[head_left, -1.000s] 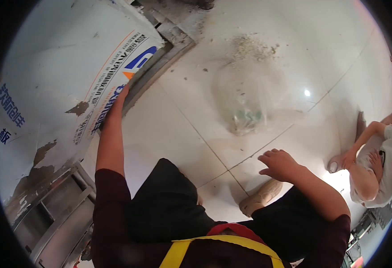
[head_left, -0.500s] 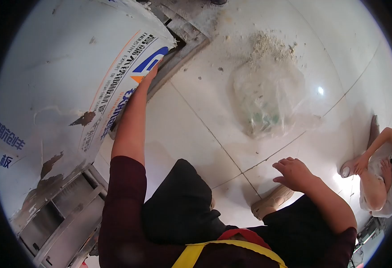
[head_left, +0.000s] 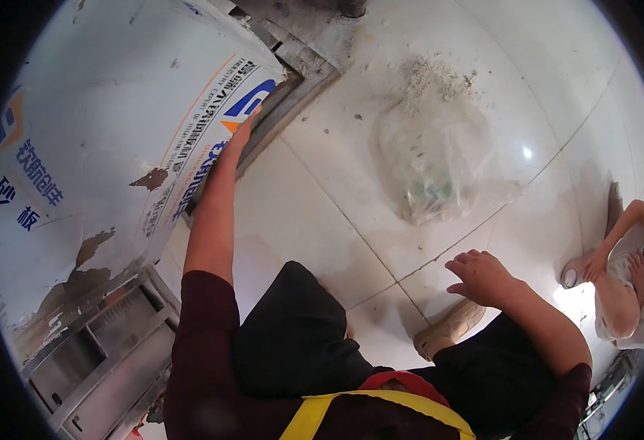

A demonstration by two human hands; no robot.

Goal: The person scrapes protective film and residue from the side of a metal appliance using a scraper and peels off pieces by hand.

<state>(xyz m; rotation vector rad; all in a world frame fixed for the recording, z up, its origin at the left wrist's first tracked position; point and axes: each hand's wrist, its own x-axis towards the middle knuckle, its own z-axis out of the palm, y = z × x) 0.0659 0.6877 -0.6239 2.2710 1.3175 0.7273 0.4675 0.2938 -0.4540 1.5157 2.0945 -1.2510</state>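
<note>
At the left is a large steel appliance panel [head_left: 109, 117], covered in white protective film with printed lettering. The film is torn in patches. My left hand [head_left: 244, 130] touches the panel's right edge near the blue and orange logo. One digit lies along that edge; the other fingers are hidden. My right hand [head_left: 481, 279] hangs in the air above my shoe [head_left: 446, 330], empty, its fingers slightly bent and apart. Ahead of it on the tiled floor [head_left: 336, 242] lies a clear plastic bag [head_left: 439, 161] with something greenish in it.
Pale crumbly debris [head_left: 435, 79] is scattered beyond the bag. A metal frame [head_left: 300, 81] borders the panel's far corner. Steel compartments [head_left: 120, 330] show at lower left. Another person [head_left: 626, 271] sits or crouches at the right, hands by the knee.
The view has shifted slightly, bringing more of the panel's left lettering into sight. My left hand keeps its place at the panel's edge, and my right hand stays nearly still.
</note>
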